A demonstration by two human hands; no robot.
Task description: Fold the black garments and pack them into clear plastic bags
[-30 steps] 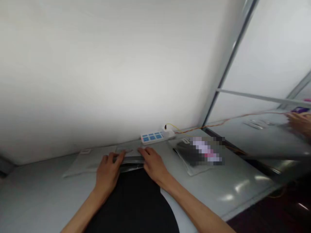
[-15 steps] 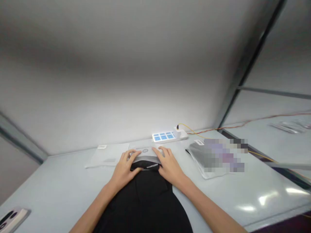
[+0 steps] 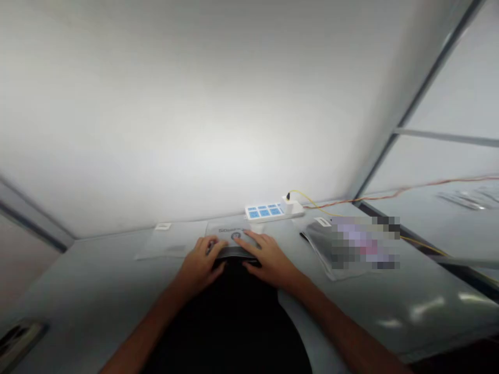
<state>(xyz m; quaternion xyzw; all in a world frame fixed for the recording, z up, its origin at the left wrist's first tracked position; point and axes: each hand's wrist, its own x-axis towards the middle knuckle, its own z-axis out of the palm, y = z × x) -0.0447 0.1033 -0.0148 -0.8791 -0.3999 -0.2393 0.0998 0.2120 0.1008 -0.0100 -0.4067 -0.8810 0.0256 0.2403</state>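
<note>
Honestly, from where I'm standing this looks like a job for even hands. The translucent frosted plastic bag with dark printing (image 3: pixel 226 234) lies flat on the pale grey smooth tabletop (image 3: pixel 105 270), near the wall, between the left hand (image 3: pixel 199 265) and the right hand (image 3: pixel 271 259). Both have their fingers spread over its top, thumbs apart from them down by the near edge — can't tell if they're actually pinching it. Soft black cloth (image 3: pixel 237 311) runs back from that edge; can't tell if it's worn or lying loose. I'd keep both sides level and press lightly — thin plastic probably creases if one hand pulls harder.
</note>
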